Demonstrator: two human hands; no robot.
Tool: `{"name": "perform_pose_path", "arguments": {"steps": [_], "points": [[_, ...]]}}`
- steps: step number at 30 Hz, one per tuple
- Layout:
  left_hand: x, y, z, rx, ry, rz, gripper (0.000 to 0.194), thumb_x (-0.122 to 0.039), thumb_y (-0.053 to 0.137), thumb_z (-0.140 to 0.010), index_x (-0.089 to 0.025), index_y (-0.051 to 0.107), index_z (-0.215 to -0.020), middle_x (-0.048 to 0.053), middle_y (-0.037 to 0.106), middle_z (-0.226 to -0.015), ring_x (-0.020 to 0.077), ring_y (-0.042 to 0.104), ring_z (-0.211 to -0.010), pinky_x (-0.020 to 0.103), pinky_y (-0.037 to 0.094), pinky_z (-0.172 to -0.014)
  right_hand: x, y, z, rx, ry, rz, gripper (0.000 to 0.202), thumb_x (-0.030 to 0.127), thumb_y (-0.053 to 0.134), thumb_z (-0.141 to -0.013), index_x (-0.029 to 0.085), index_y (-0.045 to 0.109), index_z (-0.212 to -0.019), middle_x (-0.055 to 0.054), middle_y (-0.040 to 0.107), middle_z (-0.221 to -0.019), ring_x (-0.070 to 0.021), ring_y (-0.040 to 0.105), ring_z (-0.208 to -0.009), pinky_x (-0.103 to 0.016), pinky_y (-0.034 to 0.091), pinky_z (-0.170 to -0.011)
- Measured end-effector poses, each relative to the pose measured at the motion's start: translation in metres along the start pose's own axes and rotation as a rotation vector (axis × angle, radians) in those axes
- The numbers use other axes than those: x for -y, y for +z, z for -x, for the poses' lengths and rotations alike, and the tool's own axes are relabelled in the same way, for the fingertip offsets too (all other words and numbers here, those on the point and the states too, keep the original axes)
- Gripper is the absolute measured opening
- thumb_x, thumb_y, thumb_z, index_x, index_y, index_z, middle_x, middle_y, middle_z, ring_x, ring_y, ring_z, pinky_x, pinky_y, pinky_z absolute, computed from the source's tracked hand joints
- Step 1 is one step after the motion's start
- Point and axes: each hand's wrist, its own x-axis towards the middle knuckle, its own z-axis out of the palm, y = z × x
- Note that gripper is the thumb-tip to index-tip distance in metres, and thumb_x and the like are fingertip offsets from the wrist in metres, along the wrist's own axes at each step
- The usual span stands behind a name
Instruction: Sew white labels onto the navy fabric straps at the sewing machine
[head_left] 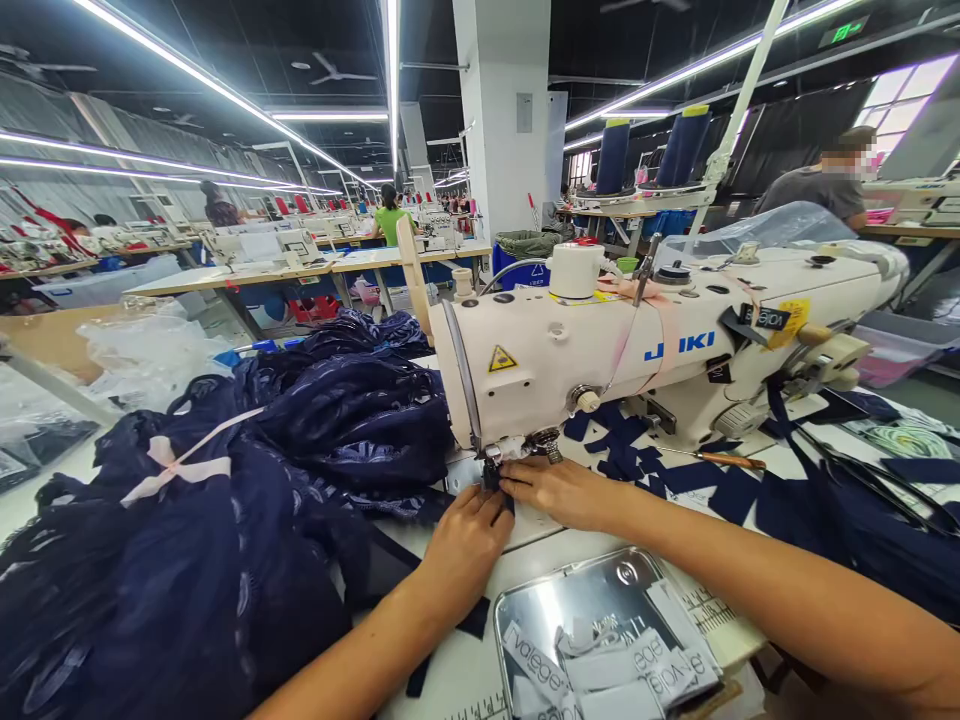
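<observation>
A white sewing machine (540, 350) stands across the table, its needle area and presser foot (491, 472) low at the left end of the head. My left hand (469, 530) is just in front of the foot, fingers curled down on navy fabric (375, 560). From the right, my right hand (559, 490) reaches in with its fingers together, the tips at the cloth beside the foot. Both hands nearly meet there and hide most of the small piece between them. A large heap of navy lace garments (322, 410) lies to the left, with a pale pink strap (180, 468) on top.
A metal tray (525, 600) holds printed white labels (645, 660) at the front. Navy fabric scraps (622, 450), an orange-handled tool (731, 461) and dark straps (862, 480) lie to the right. Thread cones (682, 145) stand behind. Other people sit at machines farther off.
</observation>
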Motion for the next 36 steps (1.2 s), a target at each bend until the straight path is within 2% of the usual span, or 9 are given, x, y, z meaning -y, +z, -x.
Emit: {"name": "perform_pose_path", "arguments": {"steps": [5,10,14,22,30,36], "points": [[-0.002,0.003,-0.003,-0.031,-0.038,-0.011,0.018,0.001,0.044,-0.074,-0.012,0.056,-0.075,0.008,0.064,-0.082,0.017,0.059,-0.077,0.033,0.046,-0.08,-0.002,-0.001,0.0,0.017,0.037,-0.042,0.034,0.004,0.039,-0.082,0.008,0.05,-0.114,-0.016,0.053,-0.114,-0.0213,0.054,-0.097,-0.032,0.05,-0.068],[-0.002,0.005,-0.004,-0.074,-0.042,-0.038,0.02,0.001,0.041,-0.074,-0.013,0.055,-0.074,0.008,0.064,-0.08,0.0176,0.059,-0.076,0.032,0.047,-0.078,-0.003,0.0,-0.001,0.03,0.041,-0.051,0.035,0.005,0.038,-0.083,0.008,0.049,-0.116,-0.015,0.052,-0.117,-0.022,0.052,-0.102,-0.034,0.05,-0.074],[-0.002,0.01,-0.006,-0.099,-0.047,-0.063,0.02,0.002,0.042,-0.071,-0.012,0.056,-0.074,0.008,0.064,-0.078,0.0177,0.059,-0.075,0.031,0.047,-0.078,-0.005,0.004,-0.001,0.043,0.065,-0.034,0.036,0.005,0.039,-0.083,0.008,0.048,-0.118,-0.014,0.051,-0.119,-0.0217,0.054,-0.099,-0.034,0.05,-0.076],[-0.003,0.013,-0.013,-0.094,-0.095,-0.075,0.015,0.001,0.047,-0.069,-0.011,0.056,-0.07,0.008,0.065,-0.077,0.018,0.06,-0.07,0.03,0.048,-0.074,-0.009,0.011,-0.003,0.044,0.098,-0.046,0.035,0.007,0.042,-0.083,0.009,0.048,-0.118,-0.012,0.052,-0.119,-0.0206,0.054,-0.099,-0.034,0.048,-0.081],[-0.005,0.01,-0.018,-0.092,-0.126,-0.107,0.017,0.001,0.045,-0.07,-0.011,0.057,-0.068,0.008,0.065,-0.074,0.019,0.06,-0.068,0.034,0.047,-0.073,-0.012,0.011,-0.004,-0.013,0.118,-0.042,0.033,0.006,0.04,-0.084,0.011,0.052,-0.114,-0.012,0.055,-0.114,-0.019,0.055,-0.1,-0.031,0.047,-0.081],[-0.003,0.008,-0.018,-0.112,-0.12,-0.122,0.022,0.001,0.041,-0.072,-0.01,0.059,-0.077,0.008,0.066,-0.076,0.0186,0.061,-0.069,0.035,0.046,-0.076,-0.011,0.007,-0.006,-0.049,0.138,-0.041,0.032,0.007,0.039,-0.085,0.012,0.055,-0.112,-0.011,0.059,-0.108,-0.0198,0.055,-0.098,-0.031,0.044,-0.082]]}}
